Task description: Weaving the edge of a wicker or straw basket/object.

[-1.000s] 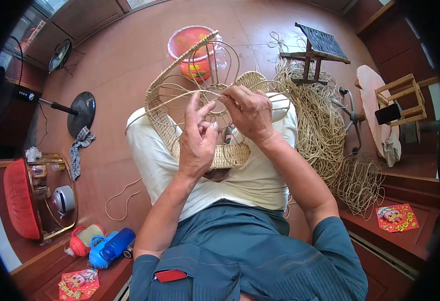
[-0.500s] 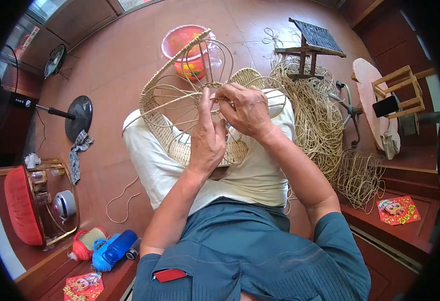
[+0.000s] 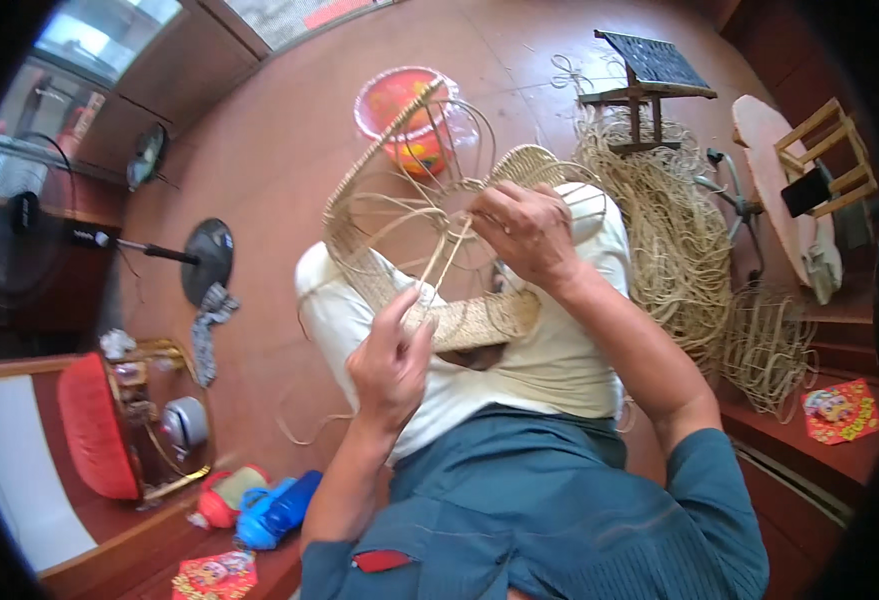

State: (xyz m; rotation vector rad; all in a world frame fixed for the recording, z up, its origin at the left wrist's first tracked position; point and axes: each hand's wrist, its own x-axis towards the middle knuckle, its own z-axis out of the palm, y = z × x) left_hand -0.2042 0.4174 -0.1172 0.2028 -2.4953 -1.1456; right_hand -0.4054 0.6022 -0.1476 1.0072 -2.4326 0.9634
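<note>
A partly woven wicker basket frame (image 3: 472, 325) rests across my lap, with tan woven bands around it and loose looping strands at its centre. My left hand (image 3: 389, 374) is closed near the lower left of the frame, pinching a pale cord (image 3: 448, 262) between thumb and fingers. From there the cord runs up in straight lengths to the middle of the frame. My right hand (image 3: 529, 230) is closed over the strands there, its fingertips pinching the cord's upper part. Its curled fingers partly hide the grip.
A large heap of tan cord (image 3: 669, 250) lies right of my knee, beside a small wooden stool (image 3: 649, 95). Beyond the frame stands a red basin (image 3: 409, 105). Left are a standing fan's base (image 3: 207, 262), a red-cushioned seat (image 3: 99, 425) and a blue bottle (image 3: 284, 510).
My left hand has moved down toward me, away from the right hand, and a length of cord now stretches between them. The whole view has shifted, so things sit further right.
</note>
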